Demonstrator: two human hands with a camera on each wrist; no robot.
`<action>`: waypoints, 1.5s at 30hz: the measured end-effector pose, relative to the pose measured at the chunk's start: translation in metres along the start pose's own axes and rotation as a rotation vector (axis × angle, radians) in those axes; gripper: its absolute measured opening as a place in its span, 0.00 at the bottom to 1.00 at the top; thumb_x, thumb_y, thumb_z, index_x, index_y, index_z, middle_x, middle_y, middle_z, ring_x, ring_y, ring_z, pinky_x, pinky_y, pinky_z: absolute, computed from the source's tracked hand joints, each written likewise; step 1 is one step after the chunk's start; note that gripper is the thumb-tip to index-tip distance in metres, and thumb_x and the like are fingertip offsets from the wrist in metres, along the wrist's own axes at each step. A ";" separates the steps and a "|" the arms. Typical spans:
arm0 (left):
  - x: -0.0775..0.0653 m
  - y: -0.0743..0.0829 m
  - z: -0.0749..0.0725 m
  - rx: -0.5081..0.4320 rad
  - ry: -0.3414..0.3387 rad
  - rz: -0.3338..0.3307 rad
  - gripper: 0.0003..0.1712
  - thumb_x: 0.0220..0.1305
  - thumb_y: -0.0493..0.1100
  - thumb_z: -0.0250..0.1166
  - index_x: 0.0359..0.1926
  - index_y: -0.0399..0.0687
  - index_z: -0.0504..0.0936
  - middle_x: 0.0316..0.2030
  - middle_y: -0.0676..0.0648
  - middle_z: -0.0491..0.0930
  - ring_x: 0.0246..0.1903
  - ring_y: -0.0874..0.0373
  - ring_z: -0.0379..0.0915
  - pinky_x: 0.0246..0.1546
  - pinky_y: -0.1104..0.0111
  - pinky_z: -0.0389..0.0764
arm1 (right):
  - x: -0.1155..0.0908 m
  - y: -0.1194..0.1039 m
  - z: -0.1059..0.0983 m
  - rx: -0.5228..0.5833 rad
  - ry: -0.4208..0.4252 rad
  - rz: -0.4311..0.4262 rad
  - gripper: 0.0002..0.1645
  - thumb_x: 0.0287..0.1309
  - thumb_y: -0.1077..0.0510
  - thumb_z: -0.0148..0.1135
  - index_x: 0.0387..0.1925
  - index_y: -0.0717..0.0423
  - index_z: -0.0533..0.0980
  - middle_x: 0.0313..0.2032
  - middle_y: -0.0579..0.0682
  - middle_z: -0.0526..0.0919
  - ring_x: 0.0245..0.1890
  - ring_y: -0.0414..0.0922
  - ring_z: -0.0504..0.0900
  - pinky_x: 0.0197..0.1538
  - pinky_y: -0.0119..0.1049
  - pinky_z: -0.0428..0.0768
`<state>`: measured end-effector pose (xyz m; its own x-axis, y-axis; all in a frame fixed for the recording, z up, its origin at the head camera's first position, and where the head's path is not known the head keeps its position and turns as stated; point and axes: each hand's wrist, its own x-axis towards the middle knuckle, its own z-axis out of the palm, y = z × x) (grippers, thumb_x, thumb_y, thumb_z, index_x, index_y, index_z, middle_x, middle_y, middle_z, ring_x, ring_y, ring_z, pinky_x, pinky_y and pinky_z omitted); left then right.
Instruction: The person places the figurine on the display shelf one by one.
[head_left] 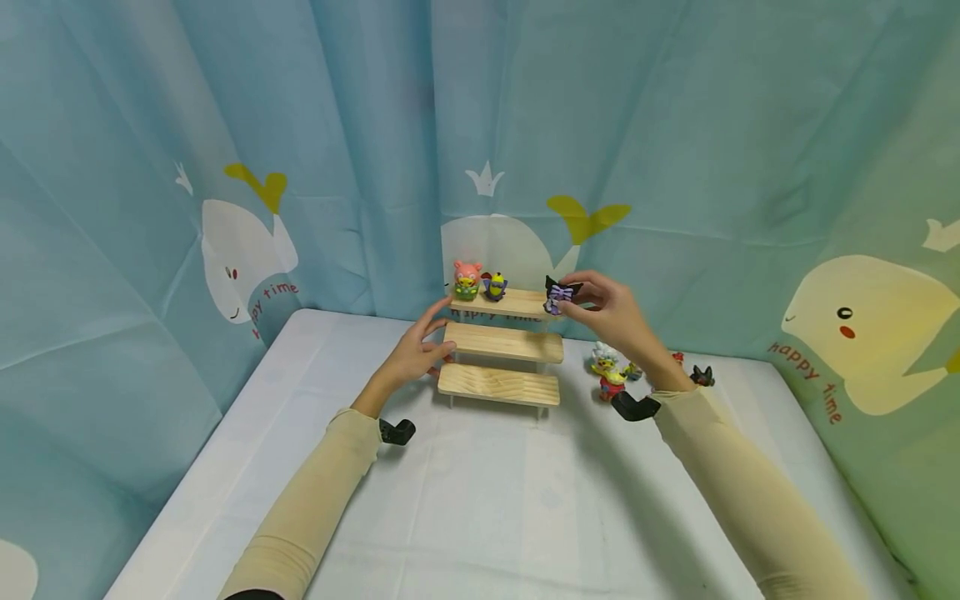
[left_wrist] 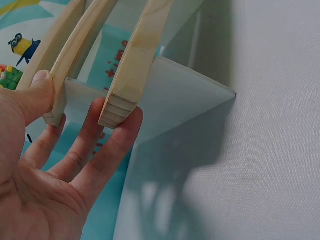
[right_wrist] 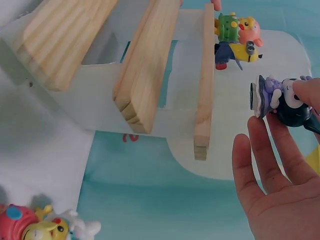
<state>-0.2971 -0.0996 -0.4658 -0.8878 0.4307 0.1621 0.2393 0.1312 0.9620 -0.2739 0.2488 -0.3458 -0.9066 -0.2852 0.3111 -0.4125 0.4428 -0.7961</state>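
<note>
A three-tier wooden display stand (head_left: 504, 342) with pale clear supports stands at the back of the table. My left hand (head_left: 411, 357) holds its left side, the thumb on the middle board (left_wrist: 75, 55) and the fingertips at the board ends. Over the right end of the top board (head_left: 498, 302), my right hand (head_left: 611, 312) pinches a black and purple figurine (right_wrist: 287, 102) between thumb and fingers. In the right wrist view the figurine is apart from the board. At the top board's left end stand a pink-hooded figurine (head_left: 467, 279) and a yellow minion figurine (head_left: 495, 287).
Right of the stand, a white and yellow figurine (head_left: 605, 358) and a red one (head_left: 612, 387) sit together on the white table (head_left: 465, 500). Farther right is a black figurine (head_left: 702, 376), near the right forearm. A blue-green curtain (head_left: 375, 125) with whale prints hangs close behind.
</note>
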 end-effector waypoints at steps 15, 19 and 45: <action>0.002 -0.001 0.001 -0.015 0.002 0.010 0.45 0.74 0.44 0.65 0.80 0.81 0.51 0.78 0.34 0.52 0.37 0.48 0.86 0.28 0.35 0.81 | 0.039 0.017 0.022 0.010 -0.020 0.001 0.23 0.67 0.60 0.69 0.62 0.58 0.78 0.49 0.64 0.86 0.50 0.60 0.84 0.40 0.35 0.82; 0.003 -0.001 0.001 -0.021 0.007 0.008 0.45 0.74 0.44 0.64 0.79 0.83 0.51 0.78 0.35 0.53 0.38 0.48 0.86 0.29 0.34 0.80 | 0.045 0.018 0.026 -0.013 -0.008 0.018 0.21 0.68 0.58 0.69 0.60 0.54 0.79 0.49 0.61 0.87 0.50 0.56 0.84 0.39 0.34 0.81; 0.002 -0.002 -0.001 -0.019 0.004 0.007 0.45 0.74 0.45 0.64 0.80 0.82 0.50 0.79 0.38 0.54 0.40 0.44 0.86 0.30 0.36 0.82 | 0.054 0.000 0.037 0.051 -0.080 0.071 0.23 0.71 0.64 0.63 0.64 0.65 0.73 0.54 0.70 0.82 0.52 0.66 0.81 0.39 0.45 0.81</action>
<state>-0.2999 -0.0999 -0.4677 -0.8879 0.4277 0.1692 0.2375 0.1113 0.9650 -0.3194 0.2014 -0.3484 -0.9227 -0.3221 0.2121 -0.3402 0.4210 -0.8409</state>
